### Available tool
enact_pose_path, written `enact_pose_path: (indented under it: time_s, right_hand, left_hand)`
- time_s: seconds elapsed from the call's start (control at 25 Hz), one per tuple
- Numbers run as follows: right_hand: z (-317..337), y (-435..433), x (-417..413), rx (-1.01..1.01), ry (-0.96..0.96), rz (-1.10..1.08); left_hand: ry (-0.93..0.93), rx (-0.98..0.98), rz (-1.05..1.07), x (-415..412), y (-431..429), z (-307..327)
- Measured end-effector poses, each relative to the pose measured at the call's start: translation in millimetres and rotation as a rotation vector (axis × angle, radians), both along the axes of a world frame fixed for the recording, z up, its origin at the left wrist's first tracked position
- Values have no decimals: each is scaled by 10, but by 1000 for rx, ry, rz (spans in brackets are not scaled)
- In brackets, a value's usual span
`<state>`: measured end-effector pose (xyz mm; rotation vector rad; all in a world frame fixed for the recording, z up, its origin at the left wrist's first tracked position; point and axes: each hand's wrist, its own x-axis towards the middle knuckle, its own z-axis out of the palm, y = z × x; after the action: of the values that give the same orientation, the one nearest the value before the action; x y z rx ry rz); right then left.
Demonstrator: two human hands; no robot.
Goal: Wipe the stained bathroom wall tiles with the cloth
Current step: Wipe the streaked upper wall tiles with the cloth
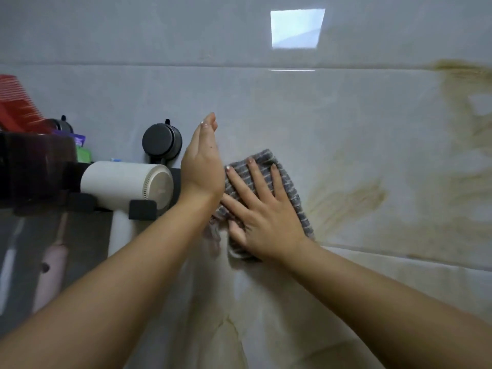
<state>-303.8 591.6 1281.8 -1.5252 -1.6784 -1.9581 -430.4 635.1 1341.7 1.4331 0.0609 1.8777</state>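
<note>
At the left, a white hair dryer (125,182) lies in a black holder. Beside it my left hand (202,166) has straight fingers and holds nothing. My right hand (266,222), fingers spread, presses the grey striped cloth (290,193) flat on the wall tiles (266,107). Brown stains (351,201) are further right.

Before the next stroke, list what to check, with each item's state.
1. Cloth pinned flat on the wall by the right hand: ok.
2. Wall free of stain: not ok; brown smears lie right of the cloth.
3. Wall bare between cloth and stain: ok.
4. Cloth free of the left hand: cannot tell; its wrist overlaps the cloth's edge.
5. Stroke's way free of the hair dryer: ok; it sits left of both hands.
6. Cloth damp: cannot tell.
</note>
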Motion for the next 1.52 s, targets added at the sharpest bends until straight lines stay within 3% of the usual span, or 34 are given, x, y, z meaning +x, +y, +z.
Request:
enact_pose_path:
  time_s: [0.08, 0.2, 0.28, 0.44, 0.52, 0.72, 0.84, 0.96, 1.16, 1.28, 1.44, 1.52]
  right_hand:
    - [258, -122, 150, 40, -32, 8]
    - [895, -360, 349, 321, 310, -49]
    - [830, -313, 303, 416, 420, -46]
    - [-82, 98, -120, 123, 131, -13]
    - [-31, 26, 4, 112, 56, -19]
    - [231, -389, 420, 382, 269, -35]
    - [-12, 39, -33, 266, 251, -20]
    - [-101, 263, -254, 162, 226, -18]
    - [-119, -427, 429, 324, 230, -79]
    - [-96, -422, 395, 394, 311, -129]
    - [-46, -188, 177, 255, 218, -89]
    - [-45, -479, 462, 296, 205, -85]
  left_hand:
    - [35, 19, 15, -11, 6, -84]
    - [72, 34, 17, -46, 51, -194]
    - [65, 38, 4, -59, 72, -235]
    - [70, 50, -45, -30, 41, -244]
    - [86, 76, -27, -47, 25, -241]
    - [226, 245, 93, -121, 69, -318]
    - [364, 369, 244, -48, 67, -401]
    - [382, 372, 303, -38, 142, -443]
    - [424, 407, 351, -56, 146, -475]
    - [448, 418, 400, -18, 147, -463]
    - [505, 444, 494, 140, 110, -441]
    - [524, 472, 529, 190, 113, -418]
